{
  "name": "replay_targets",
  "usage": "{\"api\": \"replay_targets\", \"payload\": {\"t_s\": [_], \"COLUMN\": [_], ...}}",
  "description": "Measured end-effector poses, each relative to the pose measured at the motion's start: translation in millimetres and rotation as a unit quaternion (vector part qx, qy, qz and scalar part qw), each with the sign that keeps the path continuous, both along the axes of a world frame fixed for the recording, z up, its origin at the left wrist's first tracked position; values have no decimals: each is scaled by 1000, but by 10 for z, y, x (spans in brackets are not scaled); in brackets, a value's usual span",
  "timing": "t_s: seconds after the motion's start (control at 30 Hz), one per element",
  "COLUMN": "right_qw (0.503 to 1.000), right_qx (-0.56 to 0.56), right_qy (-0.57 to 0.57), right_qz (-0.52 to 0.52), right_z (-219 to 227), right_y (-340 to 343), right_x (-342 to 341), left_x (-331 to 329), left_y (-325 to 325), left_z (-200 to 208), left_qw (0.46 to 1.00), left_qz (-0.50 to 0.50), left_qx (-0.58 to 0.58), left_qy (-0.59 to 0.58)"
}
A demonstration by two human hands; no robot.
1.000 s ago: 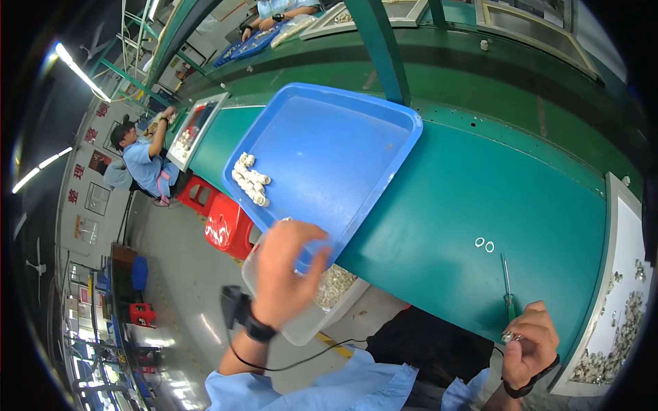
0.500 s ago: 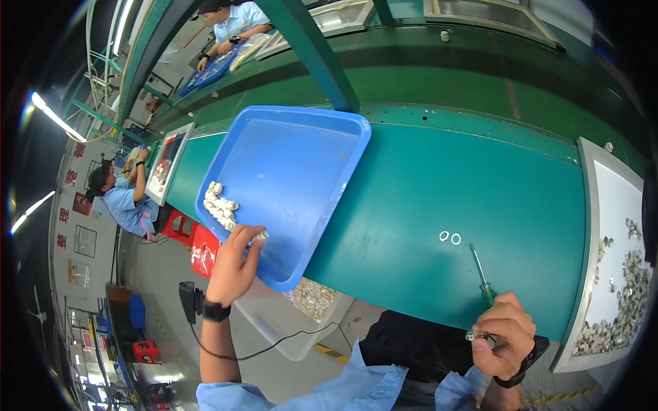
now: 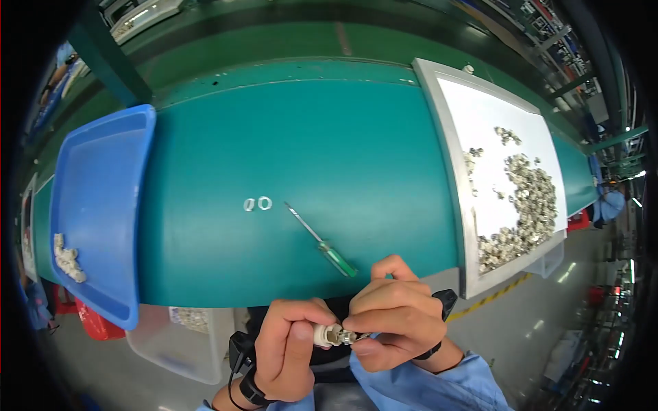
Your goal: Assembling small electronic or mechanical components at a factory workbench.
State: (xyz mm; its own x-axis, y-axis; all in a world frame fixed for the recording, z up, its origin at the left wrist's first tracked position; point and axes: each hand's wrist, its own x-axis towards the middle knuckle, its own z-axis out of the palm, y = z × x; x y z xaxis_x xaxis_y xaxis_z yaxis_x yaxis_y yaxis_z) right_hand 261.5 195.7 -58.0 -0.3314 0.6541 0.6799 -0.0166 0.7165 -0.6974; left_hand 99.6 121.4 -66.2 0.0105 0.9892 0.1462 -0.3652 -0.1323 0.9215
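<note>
At the near edge of the bench, my left hand [image 3: 286, 349] is closed round a small white cylindrical part [image 3: 321, 335], its open end turned to the right. My right hand [image 3: 397, 320] pinches a small metal piece [image 3: 348, 337] at that open end. Whether the metal piece is inside the opening or only against it, I cannot tell. Beyond my right hand lies a screwdriver [image 3: 336, 259] with a green handle, its tip pointing away to the left. Two small white rings [image 3: 257, 203] rest on the green bench top [image 3: 329, 144] near that tip.
On the left stands a blue tray [image 3: 130, 205] holding several white cylindrical parts [image 3: 67, 259]. At right, a metal-framed white tray [image 3: 447, 157] holds a heap of small metal parts [image 3: 524, 209]. Below the bench is a clear plastic bin [image 3: 212, 349]. A green post [image 3: 110, 61] rises at far left.
My left hand has left the blue tray with a white cylindrical part and come to my right hand, which holds the metal piece. The view has swung to the right.
</note>
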Motion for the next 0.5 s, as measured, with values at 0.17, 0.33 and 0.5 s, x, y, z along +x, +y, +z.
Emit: {"api": "replay_targets", "payload": {"t_s": [0.17,0.33,0.5], "right_qw": [999,999,999], "right_qx": [6,3,-14], "right_qy": [-23,-20,-33], "right_qz": [-37,-49,-20], "right_z": [-111,-158,-132], "right_y": [-86,-105,-64], "right_x": [155,175,181], "left_x": [163,198,202], "left_y": [64,60,63], "left_z": [20,-35,-76], "left_qw": [999,998,996], "left_qz": [-24,-11,8], "left_qx": [-10,17,46], "left_qy": [25,55,71]}}
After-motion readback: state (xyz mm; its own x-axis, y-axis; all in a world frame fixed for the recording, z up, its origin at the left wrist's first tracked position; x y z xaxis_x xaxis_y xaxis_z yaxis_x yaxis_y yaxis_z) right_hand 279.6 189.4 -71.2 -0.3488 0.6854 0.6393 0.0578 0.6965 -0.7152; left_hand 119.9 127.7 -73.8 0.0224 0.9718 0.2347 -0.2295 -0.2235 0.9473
